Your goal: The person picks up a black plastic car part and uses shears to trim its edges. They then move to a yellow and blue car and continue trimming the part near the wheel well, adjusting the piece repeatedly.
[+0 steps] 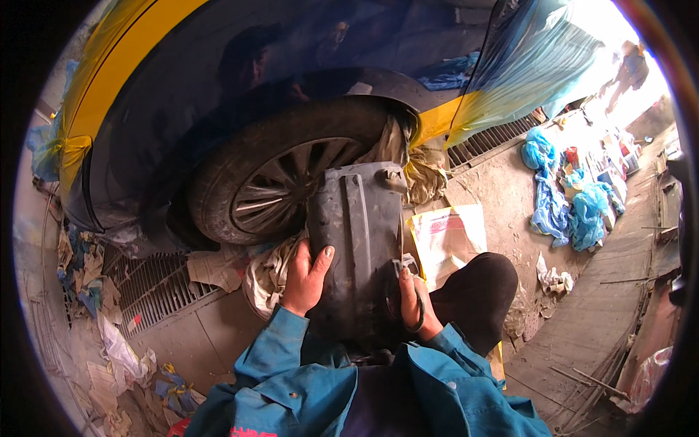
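Observation:
A black moulded plastic car panel [352,255], ribbed lengthwise and smudged with dirt, stands in front of me before the car's wheel [291,182]. My left hand [304,280] grips its left edge, thumb on the front face and fingers partly hidden behind. On the opposite edge, my right hand [420,304] is closed around the panel's lower right side. A dark curved strip runs across that hand's fingers; whether it belongs to the panel I cannot tell. Just above the hand is a small pale metallic-looking piece [410,264].
A dark blue car body [342,51] with yellow masking [440,120] and plastic sheeting [531,73] rises ahead. Floor grates [156,284] run beneath it. A printed paper bag [451,240] lies right of the panel. Blue plastic scraps [582,211] and thin sticks [582,379] litter the right.

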